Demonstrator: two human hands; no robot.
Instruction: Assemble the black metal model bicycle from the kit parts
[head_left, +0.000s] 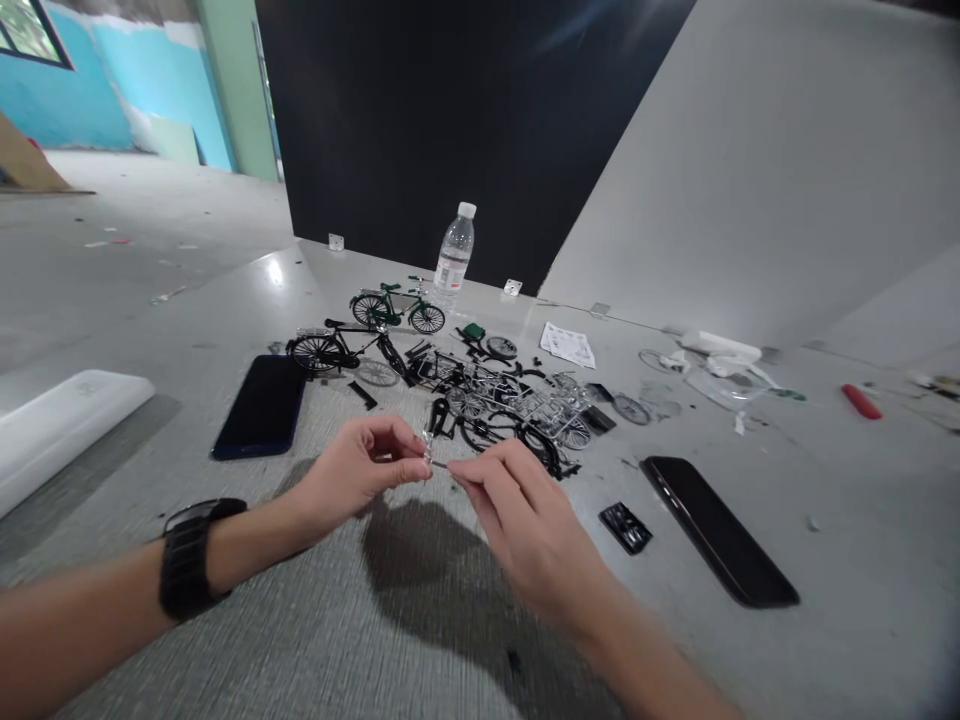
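Note:
My left hand (360, 470) and my right hand (517, 520) meet above the grey table (420, 620). Between their pinched fingertips is a tiny metal part (433, 460), too small to name. The left wrist wears a black watch (191, 555). Just beyond the hands lies a heap of small bicycle model parts (517, 405), wheels and frames mixed. A black model bicycle (337, 348) and a green model bicycle (397, 305) stand farther back.
A dark blue phone (262, 405) lies at the left, a black phone (716, 530) at the right, with a small black packet (625, 527) near it. A water bottle (455, 255), an instruction sheet (568, 345), plastic bags (712, 365), a red tool (861, 401) and a white box (60, 425) surround them.

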